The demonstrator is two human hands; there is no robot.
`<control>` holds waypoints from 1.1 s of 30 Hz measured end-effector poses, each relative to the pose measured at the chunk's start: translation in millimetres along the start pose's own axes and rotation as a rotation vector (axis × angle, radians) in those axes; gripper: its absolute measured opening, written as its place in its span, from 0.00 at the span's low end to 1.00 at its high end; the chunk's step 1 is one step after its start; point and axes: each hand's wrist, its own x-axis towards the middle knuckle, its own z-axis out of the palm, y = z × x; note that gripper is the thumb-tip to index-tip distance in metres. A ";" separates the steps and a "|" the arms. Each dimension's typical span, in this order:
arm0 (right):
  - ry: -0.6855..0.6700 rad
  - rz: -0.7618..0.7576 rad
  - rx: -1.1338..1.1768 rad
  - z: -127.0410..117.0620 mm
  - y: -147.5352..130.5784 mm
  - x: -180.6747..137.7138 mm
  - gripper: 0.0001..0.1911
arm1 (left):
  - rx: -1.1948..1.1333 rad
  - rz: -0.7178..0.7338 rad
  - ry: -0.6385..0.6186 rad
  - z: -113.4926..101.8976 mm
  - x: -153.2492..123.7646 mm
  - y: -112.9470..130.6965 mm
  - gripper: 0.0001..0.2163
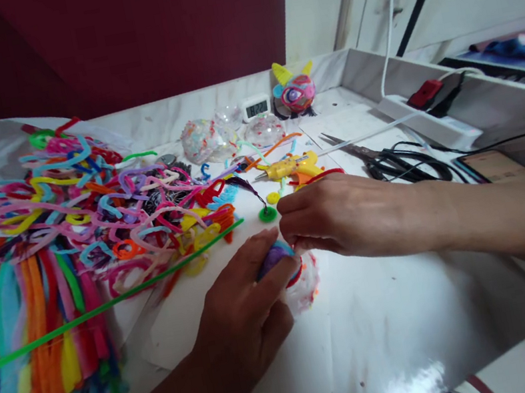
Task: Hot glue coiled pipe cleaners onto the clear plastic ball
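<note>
My left hand is closed around a coiled disc of fuzzy purple and blue pipe cleaner with red at its edge. Below it shows a clear ball speckled with red and orange bits; whether the coil is fixed to it is hidden. My right hand pinches its fingertips at the coil's upper right, covering what they hold. A red pipe cleaner shows just above the right knuckles. Beyond the hands lie a green coil with a dark tassel and a small yellow coil.
Loose pipe cleaners pile up at left, beside straight bundled ones. A yellow glue gun, scissors and cables lie behind my right hand. Clear balls, a digital clock and a decorated ball stand at the back.
</note>
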 end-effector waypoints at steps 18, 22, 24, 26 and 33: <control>-0.065 -0.086 0.180 -3.0 15.8 8.6 0.11 | 0.040 0.037 -0.013 2.5 -3.6 -4.6 0.18; -0.039 -0.089 0.229 -3.8 16.5 11.5 0.09 | 0.048 0.045 -0.011 1.4 -4.2 -4.4 0.18; -0.046 -0.081 0.235 -5.1 15.9 13.4 0.08 | 0.062 0.046 -0.009 1.0 -4.2 -4.5 0.18; -0.058 -0.077 0.219 -6.7 14.7 15.0 0.08 | 0.066 0.050 -0.005 1.1 -3.7 -4.4 0.17; -0.113 -0.103 0.094 -15.9 8.3 19.8 0.09 | 0.076 0.062 0.018 2.7 0.4 -3.1 0.17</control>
